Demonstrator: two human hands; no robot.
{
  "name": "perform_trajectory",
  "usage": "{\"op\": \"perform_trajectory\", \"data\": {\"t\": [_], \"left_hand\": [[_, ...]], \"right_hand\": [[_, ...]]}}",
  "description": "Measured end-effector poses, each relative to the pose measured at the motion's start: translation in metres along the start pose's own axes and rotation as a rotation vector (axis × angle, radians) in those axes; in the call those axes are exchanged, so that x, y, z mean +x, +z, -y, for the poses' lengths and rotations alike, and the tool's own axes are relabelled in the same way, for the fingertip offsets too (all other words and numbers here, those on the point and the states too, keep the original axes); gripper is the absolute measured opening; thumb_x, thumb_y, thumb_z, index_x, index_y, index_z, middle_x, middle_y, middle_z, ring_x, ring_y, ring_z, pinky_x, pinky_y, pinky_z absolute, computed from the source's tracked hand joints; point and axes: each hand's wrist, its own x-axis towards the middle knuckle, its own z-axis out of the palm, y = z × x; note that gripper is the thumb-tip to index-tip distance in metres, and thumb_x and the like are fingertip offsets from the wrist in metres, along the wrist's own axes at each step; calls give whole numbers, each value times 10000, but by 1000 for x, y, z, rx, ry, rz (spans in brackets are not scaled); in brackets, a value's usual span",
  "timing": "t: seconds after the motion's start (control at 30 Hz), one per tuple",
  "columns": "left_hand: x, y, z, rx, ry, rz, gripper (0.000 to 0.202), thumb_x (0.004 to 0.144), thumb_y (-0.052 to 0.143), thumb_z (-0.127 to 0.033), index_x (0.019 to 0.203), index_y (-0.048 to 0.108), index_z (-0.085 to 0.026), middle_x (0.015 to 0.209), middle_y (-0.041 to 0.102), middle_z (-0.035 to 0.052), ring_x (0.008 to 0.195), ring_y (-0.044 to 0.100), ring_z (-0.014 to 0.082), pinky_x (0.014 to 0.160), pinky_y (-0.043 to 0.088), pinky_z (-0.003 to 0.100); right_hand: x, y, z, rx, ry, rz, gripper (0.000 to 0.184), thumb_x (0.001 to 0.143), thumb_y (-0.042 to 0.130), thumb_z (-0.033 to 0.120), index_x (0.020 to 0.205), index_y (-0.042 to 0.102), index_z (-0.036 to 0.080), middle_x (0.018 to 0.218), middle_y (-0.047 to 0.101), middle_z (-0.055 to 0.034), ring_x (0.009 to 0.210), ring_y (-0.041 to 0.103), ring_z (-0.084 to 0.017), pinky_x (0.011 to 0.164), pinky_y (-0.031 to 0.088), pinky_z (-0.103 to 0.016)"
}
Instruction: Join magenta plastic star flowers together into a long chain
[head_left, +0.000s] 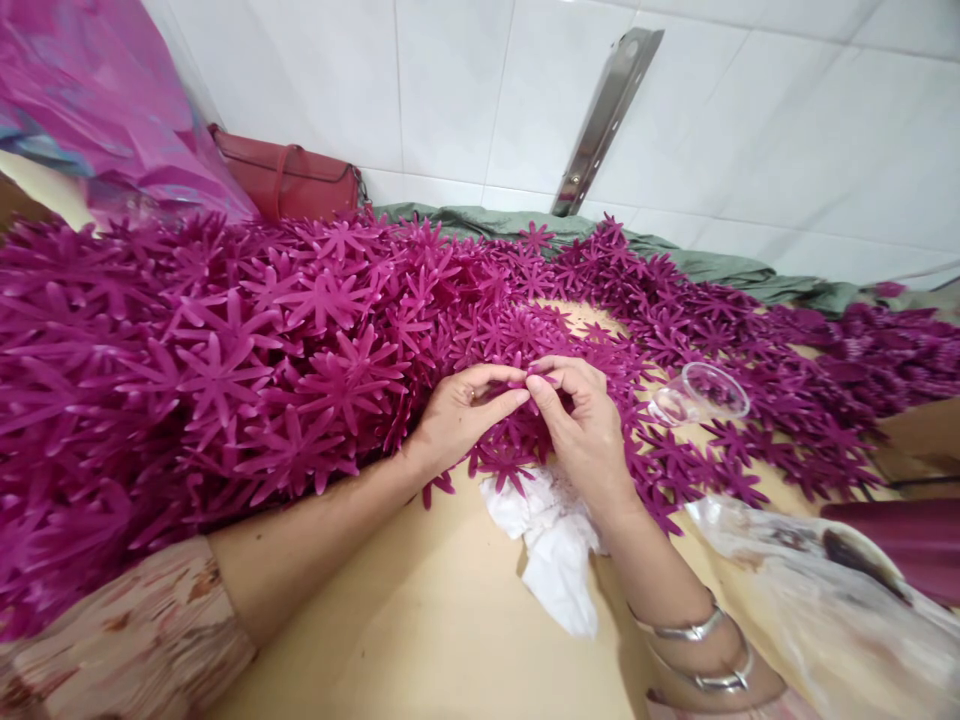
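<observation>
A big heap of magenta star-shaped fabric flower petals [225, 380] covers the tan table [420, 620] from the left to the far right. My left hand [457, 415] and my right hand [581, 425] meet at the heap's near edge, fingertips pinched together on a small magenta piece that I can barely make out. Both hands are closed. Silver bangles [701, 650] circle my right wrist. A crumpled white cloth [551, 545] lies just under my right hand.
A small clear plastic cup [701, 392] lies tipped to the right of my hands. A clear plastic bag [817, 590] sits at the lower right. A red handbag [289, 180], a pink plastic sheet [97, 100] and green cloth [675, 255] lie along the white tiled wall.
</observation>
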Motion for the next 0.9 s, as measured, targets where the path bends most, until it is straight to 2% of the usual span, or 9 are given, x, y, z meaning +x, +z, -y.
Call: {"op": "perform_trajectory", "data": {"t": [0.1,0.33,0.43,0.53,0.6,0.67,0.77,0.9], "left_hand": [[-1,0,1,32,-6,6,171,817,759,-287,926,729,-159,942,749,34,882,698,153,866,556,279],[-1,1,-7,105,-25,-149,104,838,709,-258,883,688,-166,906,705,11,847,644,127,845,510,247],[1,-1,-6,83,-53,-239,106,847,702,-264,872,671,-165,873,689,0,806,623,115,832,507,246],[2,-2,-2,60,-51,-287,94,837,719,-243,881,677,-171,895,714,7,838,650,126,865,522,266],[1,-1,-1,73,-24,-250,132,829,733,-214,953,706,-174,1004,744,33,924,677,144,924,531,287],[0,0,-2,83,9,-187,265,832,734,-184,1097,715,-182,1149,737,62,1015,683,159,966,534,301],[-4,0,-5,107,106,-151,357,899,665,-172,1255,683,-198,1272,687,90,1121,665,177,996,536,316],[-7,-4,-12,260,315,-157,251,977,590,-183,1166,752,-219,1165,719,67,1114,666,171,1050,507,333]], "right_hand": [[0,1,0,7,11,9,240,957,669,364,761,625,232,1085,709,-53,1109,615,-246,1043,391,-448],[0,0,4,3,8,-3,279,926,708,390,721,606,231,1056,717,-45,1089,609,-248,1028,392,-448],[2,-3,3,14,27,-74,285,943,684,387,728,593,223,1043,709,-46,1064,624,-236,1029,404,-444],[4,-5,-4,12,72,-249,233,972,633,387,815,594,220,1044,679,-62,1046,624,-232,1017,433,-445],[5,-6,-10,-40,82,-381,167,968,631,381,948,605,218,1072,652,-79,1063,612,-243,1020,442,-464],[5,-8,-13,-128,56,-452,209,954,644,370,1080,600,209,1131,635,-103,1121,594,-266,1052,425,-499],[3,-7,-9,-238,-19,-432,237,960,631,343,1151,596,207,1215,626,-131,1223,566,-296,1110,378,-543],[0,-4,5,-287,-126,-339,206,967,624,300,1160,613,229,1264,634,-124,1279,558,-300,1139,358,-551]]}}
